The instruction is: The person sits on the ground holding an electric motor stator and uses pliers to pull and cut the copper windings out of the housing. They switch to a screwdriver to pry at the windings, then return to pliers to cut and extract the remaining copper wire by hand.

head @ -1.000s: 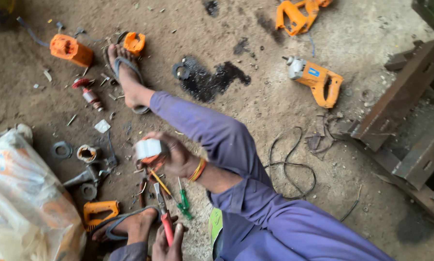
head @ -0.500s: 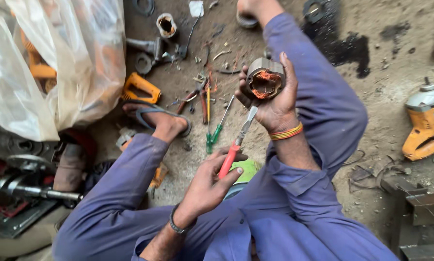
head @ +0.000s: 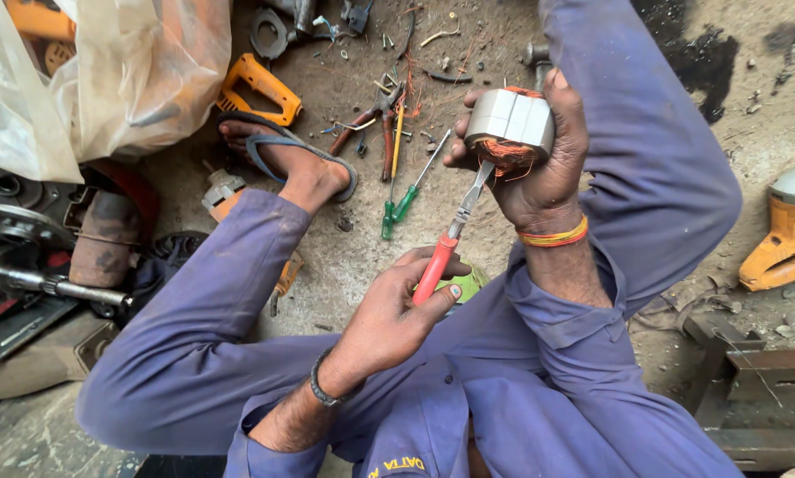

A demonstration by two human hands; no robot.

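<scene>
While I watch the head view, right hand (head: 539,168) wraps its grip tight on the motor stator (head: 510,124), raised clear of the floor (head: 362,257), copper windings facing the tool. Left hand (head: 395,319) is closed round the red-handled screwdriver (head: 450,237), tip in the windings. Loose tools (head: 395,159) crowd the floor beyond; open room lies between the knees.

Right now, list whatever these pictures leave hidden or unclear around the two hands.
Head view only:
- Stator: its far side is covered by the right hand.
- Red-handled tool: the tip is lost among the copper windings, so its kind is unclear; the handle's end sits under the left hand.
- Plastic bag: contents blurred by the film, and cut by the top-left edge.
- Orange power tool: cut off by the right edge.
</scene>
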